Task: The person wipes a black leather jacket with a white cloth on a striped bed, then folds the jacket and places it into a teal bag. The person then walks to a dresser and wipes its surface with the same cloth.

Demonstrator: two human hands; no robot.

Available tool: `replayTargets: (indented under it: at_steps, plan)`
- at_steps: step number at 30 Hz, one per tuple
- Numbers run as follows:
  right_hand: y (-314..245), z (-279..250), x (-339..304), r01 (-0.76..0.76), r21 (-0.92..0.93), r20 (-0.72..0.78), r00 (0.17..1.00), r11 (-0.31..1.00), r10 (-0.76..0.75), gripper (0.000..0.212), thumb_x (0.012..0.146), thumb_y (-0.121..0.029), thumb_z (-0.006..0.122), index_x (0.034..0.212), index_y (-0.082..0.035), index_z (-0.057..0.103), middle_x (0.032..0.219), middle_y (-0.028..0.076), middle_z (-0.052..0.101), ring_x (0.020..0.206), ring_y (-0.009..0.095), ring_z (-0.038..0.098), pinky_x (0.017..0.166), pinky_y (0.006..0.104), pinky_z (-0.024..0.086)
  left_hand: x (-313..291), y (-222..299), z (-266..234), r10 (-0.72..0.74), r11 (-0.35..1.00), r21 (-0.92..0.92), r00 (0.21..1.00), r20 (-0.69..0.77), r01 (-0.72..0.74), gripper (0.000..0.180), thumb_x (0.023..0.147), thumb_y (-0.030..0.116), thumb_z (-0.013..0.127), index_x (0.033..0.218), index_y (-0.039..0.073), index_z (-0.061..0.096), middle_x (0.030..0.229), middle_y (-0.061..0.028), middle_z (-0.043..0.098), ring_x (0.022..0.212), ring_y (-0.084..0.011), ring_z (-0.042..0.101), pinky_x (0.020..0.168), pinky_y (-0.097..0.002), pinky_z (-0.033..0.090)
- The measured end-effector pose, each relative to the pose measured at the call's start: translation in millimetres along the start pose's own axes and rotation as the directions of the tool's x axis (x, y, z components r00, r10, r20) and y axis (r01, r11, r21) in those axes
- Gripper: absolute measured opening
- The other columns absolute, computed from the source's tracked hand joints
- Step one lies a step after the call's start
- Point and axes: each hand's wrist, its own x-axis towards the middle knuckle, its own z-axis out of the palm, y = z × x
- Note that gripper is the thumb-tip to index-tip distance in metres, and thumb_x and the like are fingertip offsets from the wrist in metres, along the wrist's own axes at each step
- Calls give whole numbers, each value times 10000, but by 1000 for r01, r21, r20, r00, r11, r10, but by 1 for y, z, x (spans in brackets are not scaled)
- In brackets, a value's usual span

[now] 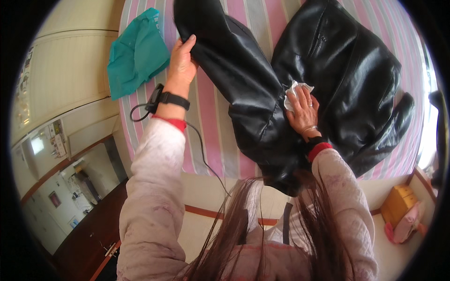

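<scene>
A shiny black leather jacket (pixel 328 93) lies spread out in front of me, one sleeve stretched toward the far left. My left hand (pixel 183 63) grips the edge of that sleeve (pixel 225 56), thumb on top and the other fingers hidden behind. Over the jacket's middle, my right hand (pixel 303 110) presses a crumpled white wipe (pixel 291 96) flat against the leather, its fingers bent over it. The wipe sticks out past the fingertips. Below my right wrist the jacket's lower part hangs over the near edge.
Under the jacket is a bed with a pink, grey and white striped sheet (pixel 206 126). A teal plastic bag (pixel 138 56) lies at its far left. A cable (pixel 202 145) runs from my left wrist strap. On the floor at right stands a small wooden cabinet (pixel 398 203) beside a pink item (pixel 408 225).
</scene>
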Motion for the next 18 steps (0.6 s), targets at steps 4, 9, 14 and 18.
replayTargets:
  at_steps: [4,9,14,18]
  plan:
    - [4,8,-4,7,-25,-2,1000,1000,-7,669,724,-240,734,1359,-231,524,1465,89,446,1404,307,364,1093,507,299,1,-26,4,-72,981,101,788,-611,168,306,958,380,609,1044,92,550,977,-39,541,899,-204,517,781,-390,452]
    - [9,9,-4,27,-29,22,999,999,-26,691,700,-235,728,1358,-181,525,1466,118,441,1405,332,356,1090,519,292,-103,-83,76,650,256,872,742,165,-418,556,924,295,668,1364,28,458,1359,-141,483,1247,-299,470,1086,-426,341]
    - [-14,-31,18,130,105,-119,986,986,-118,524,765,-49,632,1279,-148,606,1353,112,553,1302,323,484,1047,460,362,-116,-119,64,321,6,999,946,42,-47,846,803,448,740,1456,41,388,1504,-221,364,1393,-449,305,1123,-569,241]
    - [-41,-31,45,273,508,-18,952,817,-307,458,764,-9,640,1215,-85,649,1233,108,637,1165,295,595,969,395,440,-125,-150,30,485,-7,994,869,100,-110,895,825,449,692,1482,-22,308,1514,-244,338,1416,-443,269,1155,-569,177]
